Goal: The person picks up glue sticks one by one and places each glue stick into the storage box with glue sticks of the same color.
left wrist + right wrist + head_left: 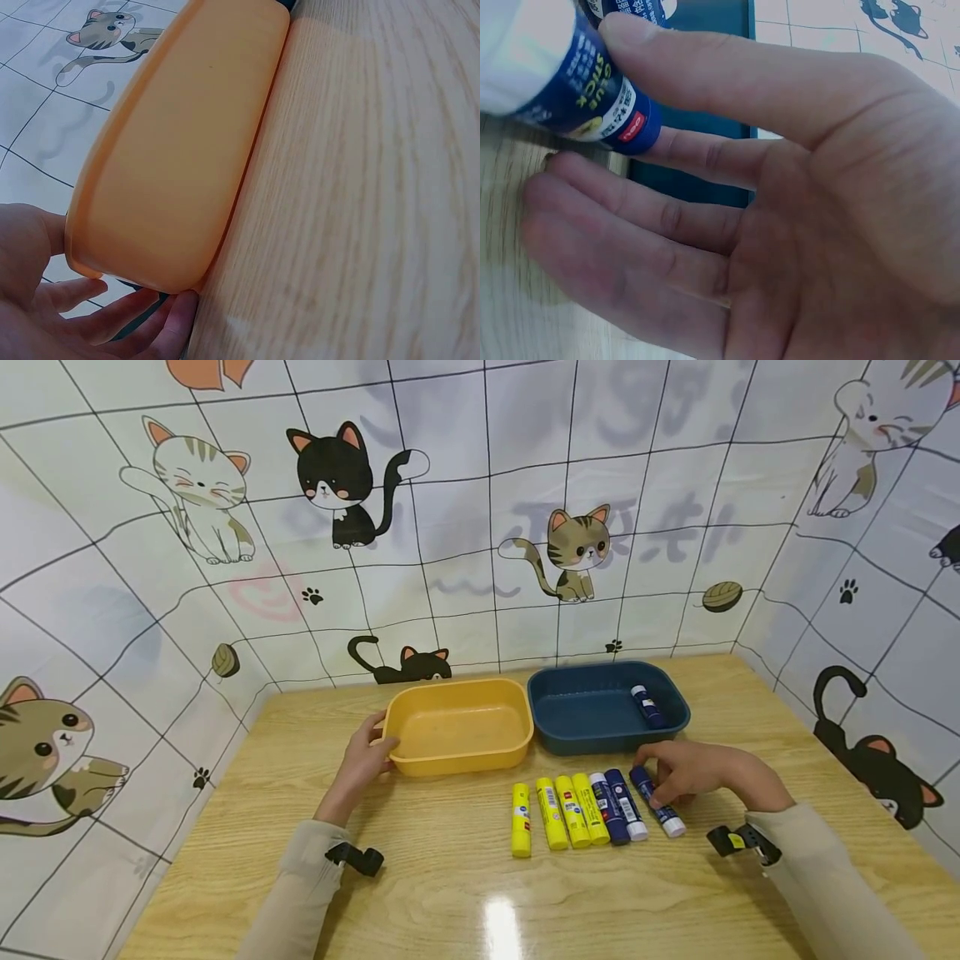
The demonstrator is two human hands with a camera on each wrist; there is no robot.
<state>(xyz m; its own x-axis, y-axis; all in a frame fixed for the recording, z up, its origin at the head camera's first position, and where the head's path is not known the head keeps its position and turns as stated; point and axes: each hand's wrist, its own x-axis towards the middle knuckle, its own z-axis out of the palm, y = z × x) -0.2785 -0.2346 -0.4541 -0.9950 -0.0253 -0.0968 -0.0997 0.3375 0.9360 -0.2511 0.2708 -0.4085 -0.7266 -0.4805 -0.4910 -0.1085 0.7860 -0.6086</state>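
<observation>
In the head view my left hand [366,753] grips the left end of a yellow plastic bin [461,765], thumb at the rim and fingers against the outside wall. The left wrist view shows the bin's side wall [180,157] close up. My right hand [688,770] pinches a dark blue glue stick with a white cap [670,821] between thumb and index finger, at the right end of a row on the table. The label reads on the glue stick [604,97] in the right wrist view; the other fingers extend below it. Another blue glue stick [648,707] lies inside the blue bin [585,747].
Beside the held stick lie two blue glue sticks [626,804], then several yellow glue sticks [552,814], the leftmost a little apart. Both bins stand side by side at the back of the wooden table [420,877]. Cat-printed sheeting [450,527] encloses the back and sides.
</observation>
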